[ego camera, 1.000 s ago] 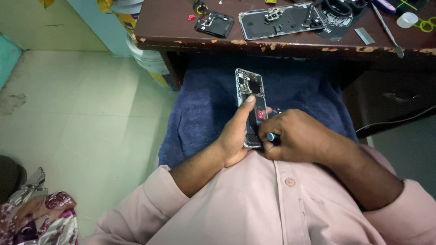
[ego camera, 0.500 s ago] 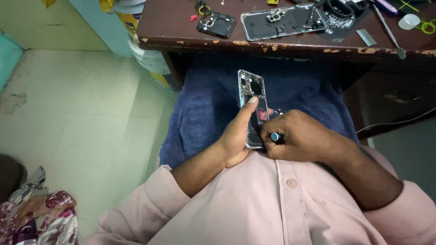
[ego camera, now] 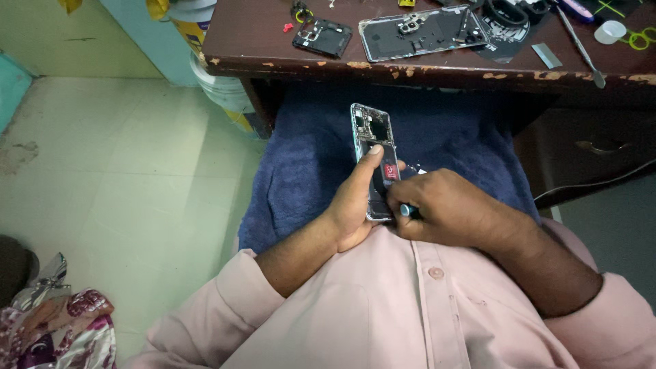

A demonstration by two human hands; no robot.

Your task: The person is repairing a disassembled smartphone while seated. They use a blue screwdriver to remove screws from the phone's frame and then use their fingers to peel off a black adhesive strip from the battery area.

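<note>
An opened phone (ego camera: pixel 372 133) with its back cover off lies lengthwise over my lap, its circuit parts and a red sticker showing. My left hand (ego camera: pixel 357 205) grips it from the left, thumb pressed on its middle. My right hand (ego camera: pixel 447 208) is closed around a small tool with a blue end (ego camera: pixel 404 210), its tip at the phone's lower part. Both hands rest above a dark blue towel (ego camera: pixel 307 164) spread over my knees. My pink shirt fills the lower frame.
A worn brown desk (ego camera: pixel 424 65) stands just ahead, carrying a phone back cover (ego camera: pixel 424 31), a small black phone part (ego camera: pixel 322 35), tweezers (ego camera: pixel 581 44) and other bits. A white bucket (ego camera: pixel 219 89) stands at the desk's left. Patterned cloth (ego camera: pixel 55 328) lies on the floor.
The view has shifted slightly; both hands keep their hold on the phone and the tool with only small movement.
</note>
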